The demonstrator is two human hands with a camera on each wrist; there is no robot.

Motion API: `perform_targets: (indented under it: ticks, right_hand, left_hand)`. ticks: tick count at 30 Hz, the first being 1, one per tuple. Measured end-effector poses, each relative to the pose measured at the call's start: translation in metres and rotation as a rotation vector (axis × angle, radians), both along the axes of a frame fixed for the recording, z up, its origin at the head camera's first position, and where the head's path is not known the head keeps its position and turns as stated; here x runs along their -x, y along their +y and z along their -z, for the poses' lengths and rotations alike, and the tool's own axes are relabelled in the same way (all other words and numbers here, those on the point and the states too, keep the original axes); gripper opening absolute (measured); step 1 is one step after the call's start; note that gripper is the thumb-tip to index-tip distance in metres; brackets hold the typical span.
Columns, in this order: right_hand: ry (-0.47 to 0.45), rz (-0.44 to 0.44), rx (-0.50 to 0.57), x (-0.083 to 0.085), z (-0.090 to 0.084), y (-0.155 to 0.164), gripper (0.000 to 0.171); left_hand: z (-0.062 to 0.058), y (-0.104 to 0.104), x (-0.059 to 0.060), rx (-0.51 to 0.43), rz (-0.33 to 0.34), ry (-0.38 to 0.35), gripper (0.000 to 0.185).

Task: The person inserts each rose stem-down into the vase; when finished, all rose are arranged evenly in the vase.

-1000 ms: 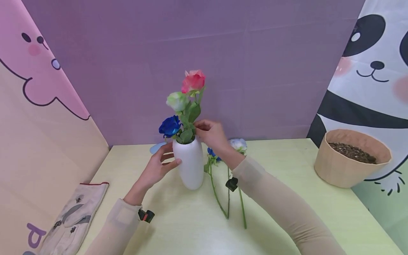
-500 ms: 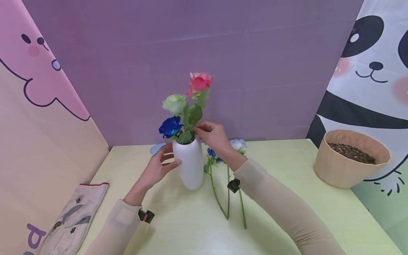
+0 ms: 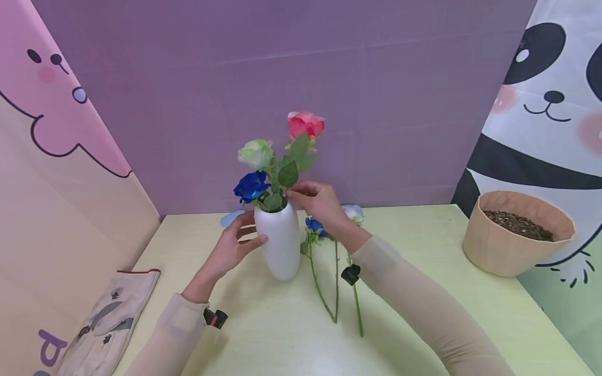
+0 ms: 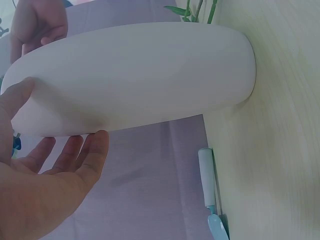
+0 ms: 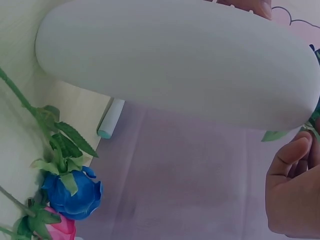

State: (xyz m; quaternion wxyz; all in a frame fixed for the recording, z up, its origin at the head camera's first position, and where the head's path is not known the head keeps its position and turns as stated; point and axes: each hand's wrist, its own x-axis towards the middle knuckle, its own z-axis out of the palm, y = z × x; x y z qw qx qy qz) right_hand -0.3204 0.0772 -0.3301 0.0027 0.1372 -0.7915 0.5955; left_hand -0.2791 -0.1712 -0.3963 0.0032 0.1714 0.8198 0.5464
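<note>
A purple backdrop stands along the back edge of my table, closing off that side. By the table's right edge sits a tan pot of dark soil; along the left edge lies a flat grey cloth with a dark red border. The white vase stands upright between my two hands, with tabletop stretching from it to the cloth. My left hand has thumb and fingers curved round its upper left side; my right hand, at its mouth, pinches the stem of the pink flower. That one leans right, above a pale green flower and a blue flower in the same vase. Just right of it, partly under my right forearm, lie a loose blue flower, a loose pink flower and a whitish flower, their stems pointing frontward; more tabletop runs from them to the pot. Near the back edge, partly hidden by vase and hand, lies a light blue tool.
</note>
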Motion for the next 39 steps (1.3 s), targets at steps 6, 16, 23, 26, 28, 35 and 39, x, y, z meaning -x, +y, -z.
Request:
perform_targets:
  ticks: [6, 16, 23, 26, 28, 35, 39]
  right_hand:
    - [-0.017, -0.021, 0.035, -0.001, 0.003, 0.009, 0.028]
    - [0.002, -0.026, -0.009, 0.000, 0.017, 0.037, 0.023]
    - [-0.080, 0.000, -0.032, -0.005, 0.027, 0.058, 0.031]
    - [-0.112, 0.017, -0.044, -0.007, 0.031, 0.068, 0.033]
    - [-0.112, 0.020, -0.061, -0.007, 0.035, 0.074, 0.034]
    - [-0.114, 0.033, -0.120, -0.004, 0.050, 0.094, 0.032]
    - [-0.132, 0.035, -0.146, -0.005, 0.058, 0.102, 0.034]
  left_hand:
    - [-0.001, 0.000, -0.001, -0.003, -0.003, -0.009, 0.070]
    - [-0.002, 0.000, -0.001, -0.006, 0.003, 0.008, 0.071]
    - [-0.003, 0.001, -0.003, -0.004, 0.005, 0.008, 0.071]
    - [-0.003, 0.001, -0.003, -0.006, 0.006, 0.009, 0.071]
    - [-0.002, 0.000, -0.003, -0.004, 0.005, 0.010, 0.071]
    - [-0.001, 0.000, -0.003, 0.002, 0.001, 0.008, 0.070]
    - [-0.002, 0.000, -0.004, 0.001, -0.001, 0.007, 0.071]
